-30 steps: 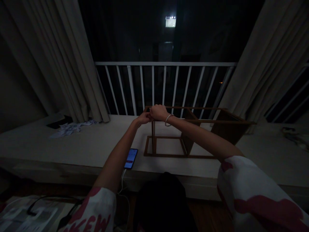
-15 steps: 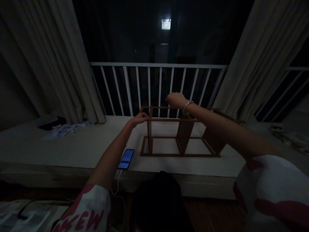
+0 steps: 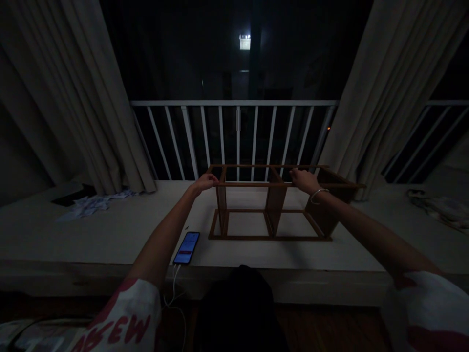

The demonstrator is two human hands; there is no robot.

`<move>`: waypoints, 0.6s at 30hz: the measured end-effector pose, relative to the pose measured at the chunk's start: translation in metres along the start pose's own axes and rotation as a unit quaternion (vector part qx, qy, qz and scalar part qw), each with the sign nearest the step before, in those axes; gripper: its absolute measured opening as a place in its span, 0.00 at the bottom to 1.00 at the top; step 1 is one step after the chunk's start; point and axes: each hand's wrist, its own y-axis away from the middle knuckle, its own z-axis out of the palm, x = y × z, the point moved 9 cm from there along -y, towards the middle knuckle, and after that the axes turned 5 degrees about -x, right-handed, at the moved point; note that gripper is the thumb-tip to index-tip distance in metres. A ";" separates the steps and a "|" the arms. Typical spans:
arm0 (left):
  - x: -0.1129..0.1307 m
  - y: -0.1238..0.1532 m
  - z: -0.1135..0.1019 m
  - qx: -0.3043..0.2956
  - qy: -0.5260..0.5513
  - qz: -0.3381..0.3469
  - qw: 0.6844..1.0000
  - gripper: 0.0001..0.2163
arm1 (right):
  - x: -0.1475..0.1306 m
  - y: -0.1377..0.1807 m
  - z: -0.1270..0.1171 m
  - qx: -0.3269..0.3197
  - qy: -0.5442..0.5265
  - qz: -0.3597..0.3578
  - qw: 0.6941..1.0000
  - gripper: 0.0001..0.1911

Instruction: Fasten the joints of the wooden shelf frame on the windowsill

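A brown wooden shelf rack (image 3: pixel 274 210) lies on its side on the white window ledge, its open frame facing up. My left hand (image 3: pixel 205 182) is closed on the left end of its upper front rail, fingertips over the wood. Farther right along that same rail, between the middle board and the right-hand board, my right hand (image 3: pixel 305 181) is curled with its fingers around the rail. A bracelet circles the right wrist. Whether anything small is inside the right fingers cannot be made out in the dim light.
A lit phone (image 3: pixel 186 248) with white cables (image 3: pixel 175 282) lies at the ledge's front edge, left of the rack. White railing (image 3: pixel 238 142) stands behind, between curtains (image 3: pixel 69 98). Crumpled papers (image 3: pixel 88 204) lie at left; a bundled cloth (image 3: pixel 437 208) sits at right.
My right hand has come down and to the right, from above the rack onto its upper front rail. The left hand stays at the left end. The view has shifted slightly.
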 end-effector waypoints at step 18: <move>-0.035 -0.052 -0.052 -0.055 -0.003 0.004 0.998 0.10 | -0.035 -0.027 0.035 0.028 -0.074 -0.011 0.997 0.28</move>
